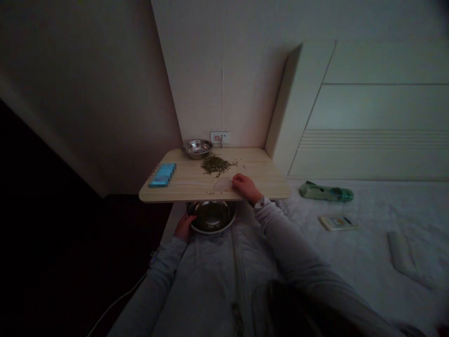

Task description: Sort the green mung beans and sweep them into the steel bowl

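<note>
My left hand [184,228] is closed on the left rim of a metal bowl [228,222], held just below the front edge of the small wooden table [185,183]. Some dark bits lie in this bowl. Over the tabletop, my right hand [244,186] pinches a thin, see-through sheet [223,185], faint against the wood. Just beyond the sheet is a loose pile of small dark-green grains, seemingly beans [214,164]. A few strays dot the wood near the front edge and right of the pile.
A second metal bowl [197,149] stands at the table's back left. A blurred blue phone-like object [163,175] lies at the left. On the bed to the right are a green bottle [326,192] and a phone [338,223]. A wall socket [220,137] sits behind the table.
</note>
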Motion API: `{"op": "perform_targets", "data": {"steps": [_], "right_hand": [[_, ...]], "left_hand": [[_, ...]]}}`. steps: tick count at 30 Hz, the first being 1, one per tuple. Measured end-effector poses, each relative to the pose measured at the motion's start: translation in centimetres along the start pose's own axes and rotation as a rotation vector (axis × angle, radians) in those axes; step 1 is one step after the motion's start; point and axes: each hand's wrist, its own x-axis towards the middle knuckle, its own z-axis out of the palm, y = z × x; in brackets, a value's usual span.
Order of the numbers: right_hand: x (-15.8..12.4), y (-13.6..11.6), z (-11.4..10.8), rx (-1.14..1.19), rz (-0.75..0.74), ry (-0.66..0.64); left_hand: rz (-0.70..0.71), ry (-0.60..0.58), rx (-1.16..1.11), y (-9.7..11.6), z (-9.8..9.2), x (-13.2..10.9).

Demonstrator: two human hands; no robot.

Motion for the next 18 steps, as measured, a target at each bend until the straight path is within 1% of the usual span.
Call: {"op": "perform_targets", "data": {"steps": [7,12,18], "right_hand": [[0.1,0.1,-0.1,-0.010,-0.032,-0.025],[0.1,0.1,-0.2,0.031,-0.033,-0.072],[0.0,-0.2,-0.3,0.052,-0.052,-0.106]], "left_hand": [[0.046,0.007,0.059,-0.7,-0.7,0.8],[0.038,-0.057,0.012,-1.3,-1.1,1.2],[0.101,-0.049,0.078,-1.2,-1.5,1.3]]}}
